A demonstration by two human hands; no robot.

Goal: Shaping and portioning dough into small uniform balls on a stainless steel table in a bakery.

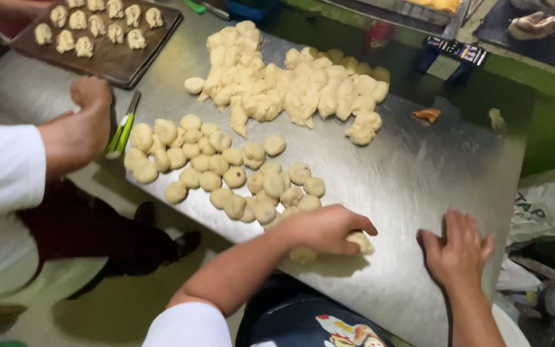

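The left hand (324, 228) lies palm-down on the steel bench (412, 173), fingers curled over a dough ball (361, 242) at the near edge of a cluster of rolled dough balls (226, 170). The right hand (458, 247) presses flat on the bench well apart from them, fingers spread; it seems to cover something, though I cannot tell. A co-worker's hand (81, 128) hovers beside a green knife (122, 132), near a dark tray (114, 61) of shaped pieces.

Left hand (325, 228) cupped over a dough piece (361, 241) on the steel table (412, 173). Right hand (458, 247) flat on the table, apart from it. Rolled dough balls (226, 170) clustered just beyond the left hand.
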